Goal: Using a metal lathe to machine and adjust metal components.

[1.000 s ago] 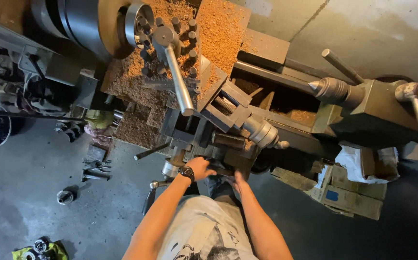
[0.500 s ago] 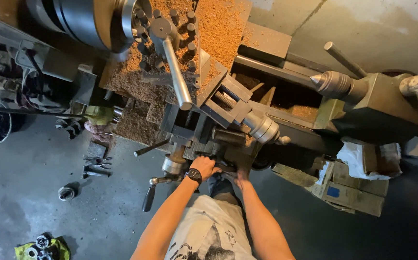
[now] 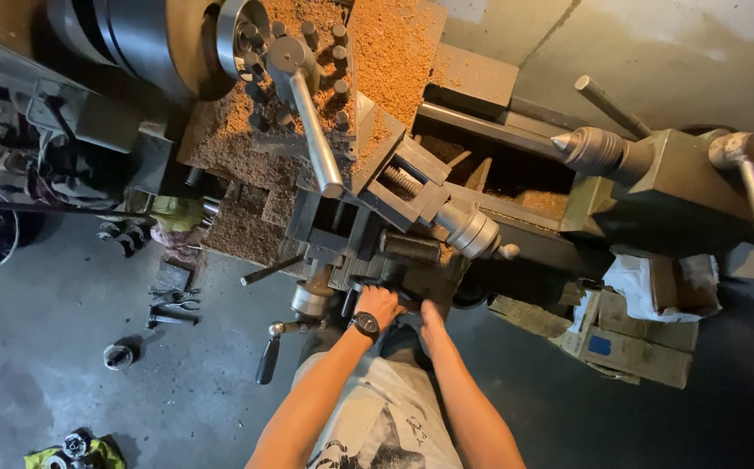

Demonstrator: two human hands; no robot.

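While both of your hands sit low on the front of the lathe [image 3: 446, 217], the cutting end of the machine shows work already under way. Your left hand [image 3: 380, 306], the one with the watch [image 3: 365, 326] on its wrist, is curled over a control on the front of the carriage [image 3: 368, 252]; the fingers look closed on it, though the part itself is hidden under your palm. Your right hand [image 3: 430, 316] lies just beside it, fingers pressed to the same dark casing, and whether that grip is closed on anything I cannot tell.

Up and away from both hands, heaps of tan shavings [image 3: 394, 43] cover the bed and the sloping guard, so a fair amount of cutting seems to be done. The chuck [image 3: 242, 39] sits beyond your left hand, with a long steel handle [image 3: 316, 130] lying between it and the carriage. No piece of stock is plain to see in the chuck, and whether it is turning cannot be read.

Off past your right hand, the pointed centre [image 3: 590, 149] of the tailstock [image 3: 664, 187] stands well apart from the chuck, touching nothing. A black-handled crank [image 3: 268, 356] hangs just beside your left wrist. Loose tools [image 3: 168, 304] lie on the floor [image 3: 73, 365] farther out on that side, and a cardboard box [image 3: 629, 347] sits beyond your right arm.
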